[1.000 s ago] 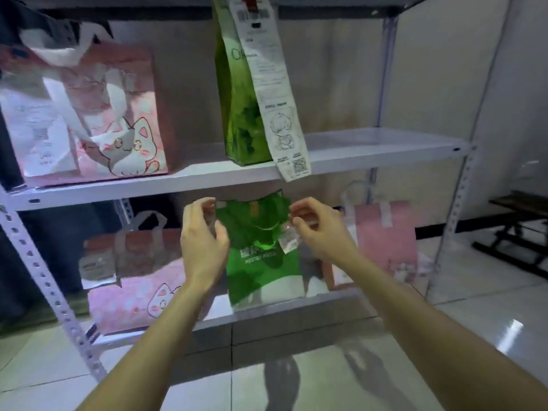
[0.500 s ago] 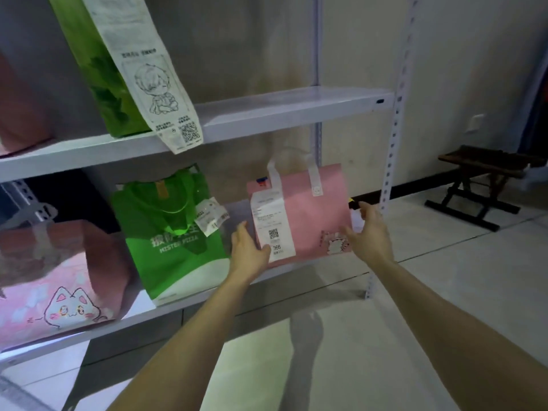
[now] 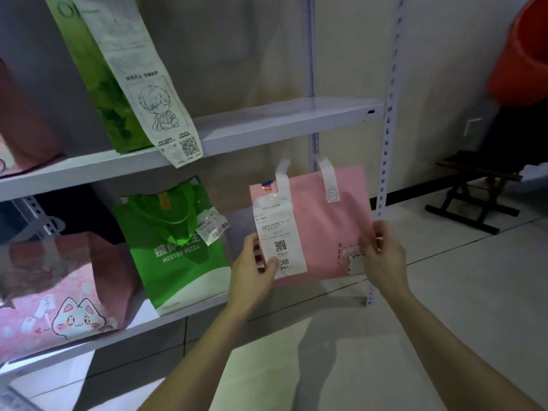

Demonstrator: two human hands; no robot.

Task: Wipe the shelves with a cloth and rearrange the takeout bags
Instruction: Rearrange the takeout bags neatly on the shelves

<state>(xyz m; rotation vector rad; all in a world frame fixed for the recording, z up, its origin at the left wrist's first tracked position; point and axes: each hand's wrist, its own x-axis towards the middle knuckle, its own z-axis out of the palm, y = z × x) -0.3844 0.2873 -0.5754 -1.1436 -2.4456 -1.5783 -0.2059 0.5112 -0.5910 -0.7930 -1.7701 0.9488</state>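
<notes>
left hand (image 3: pixel 255 271): ours, clamped on the left edge of the pink bag (image 3: pixel 323 226); thumb lies over the lower corner of the receipt (image 3: pixel 278 235), fingers go behind.
right hand (image 3: pixel 382 256): clamped on the bag's right edge, fingers curled round it just by the small cat print.
pink bag: upright btwn both hands at the right end of the lower shelf (image 3: pixel 192 308), close to the corner post (image 3: pixel 385 149). We can't tell if its btm rests on the shelf or hangs just off it.
risk, receipt: it's fixed only near the top, so our thumb could drag it, crease it or tear it off. Better to pinch fabric, not paper.
risk, edge: bag sits at the shelf's front right corner. If we let go w/ the btm half off, it prob. tips fwd to the floor.
risk, post: handles stand up near the post and just under the upper shelf (image 3: pixel 267 126). A quick lift could snag them.
risk, neighbour: sliding left could push the green pizza bag (image 3: pixel 175 250) and its loose tag (image 3: pixel 213 225), which leans already.
cloth: none in view, so wiping isn't something we can judge here.
</notes>
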